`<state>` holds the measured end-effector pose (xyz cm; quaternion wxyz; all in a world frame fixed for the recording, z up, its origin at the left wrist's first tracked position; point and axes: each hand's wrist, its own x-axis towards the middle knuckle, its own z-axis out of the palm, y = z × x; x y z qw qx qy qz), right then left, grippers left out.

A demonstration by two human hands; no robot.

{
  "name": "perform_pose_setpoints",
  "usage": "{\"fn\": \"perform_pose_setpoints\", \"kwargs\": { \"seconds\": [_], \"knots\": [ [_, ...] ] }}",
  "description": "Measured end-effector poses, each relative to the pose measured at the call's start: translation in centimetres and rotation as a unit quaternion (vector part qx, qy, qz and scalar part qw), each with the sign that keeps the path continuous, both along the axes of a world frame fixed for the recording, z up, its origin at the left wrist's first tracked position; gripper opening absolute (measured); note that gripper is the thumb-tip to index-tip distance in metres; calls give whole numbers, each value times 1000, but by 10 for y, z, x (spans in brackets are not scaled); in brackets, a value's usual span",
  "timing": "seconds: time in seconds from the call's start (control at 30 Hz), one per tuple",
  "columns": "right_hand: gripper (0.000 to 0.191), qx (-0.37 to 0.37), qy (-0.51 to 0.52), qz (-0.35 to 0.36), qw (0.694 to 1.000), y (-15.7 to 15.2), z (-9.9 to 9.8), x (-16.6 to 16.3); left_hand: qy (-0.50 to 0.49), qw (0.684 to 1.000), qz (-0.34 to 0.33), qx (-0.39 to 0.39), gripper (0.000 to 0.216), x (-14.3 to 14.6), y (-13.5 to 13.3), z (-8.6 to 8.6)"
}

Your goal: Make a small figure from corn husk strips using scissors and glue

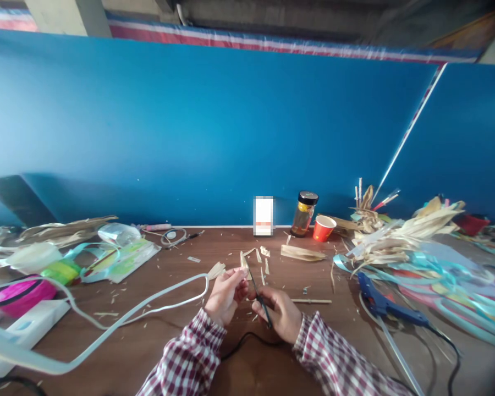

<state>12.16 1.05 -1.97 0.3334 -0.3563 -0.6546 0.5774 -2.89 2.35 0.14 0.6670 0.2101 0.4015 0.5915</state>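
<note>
Near the middle of the brown table, my left hand (226,296) pinches a small piece of pale dried husk (243,260) between thumb and fingers. My right hand (285,314) is closed around dark-handled scissors (265,311), whose blades point up and away, right beside the husk. The fingers of both hands are close together. Small husk scraps (264,251) are scattered just beyond them. A larger husk strip (303,253) lies farther to the right, and a thin stick (312,301) lies beside my right hand.
A lidded bottle of brown liquid (305,215) and a red paper cup (324,229) stand by the blue partition (214,126). Rightward lie a blue glue gun (390,303) and a husk pile (416,231). A white looped tube (127,314) and power strip (35,329) occupy the left.
</note>
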Motion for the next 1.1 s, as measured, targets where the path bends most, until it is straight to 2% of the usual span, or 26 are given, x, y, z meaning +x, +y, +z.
{"fn": "perform_pose_setpoints", "kwargs": {
  "seconds": [0.13, 0.33, 0.53, 0.67, 0.8, 0.87, 0.97, 1.1],
  "knots": [
    [36, 3, -7, 3, 1000, -1, -1, -1, -2, 1000, -6, 8, 13, 0, 0, -1],
    [43, -2, 40, 11, 999, -1, 6, -2, 1, 1000, -9, 16, 13, -3, -1, -2],
    [38, 51, 72, -103, 991, 8, 9, 5, 51, 996, -66, 30, 17, -3, -4, 6],
    [42, 69, 95, -190, 975, 12, 15, 8, 128, 985, -108, 42, 19, 2, -7, 8],
    [38, 63, 102, -221, 968, 14, 18, 9, 210, 968, -123, 58, 20, 7, -8, 3],
    [35, 57, 93, -229, 967, 15, 17, 10, 215, 967, -118, 70, 21, 8, -7, 0],
    [37, 46, 94, -238, 966, 15, 15, 9, 166, 979, -81, 91, 26, 8, -5, 0],
    [36, 44, 84, -210, 973, 13, 13, 7, 116, 990, -26, 76, 33, 6, -4, 3]
  ]
}}
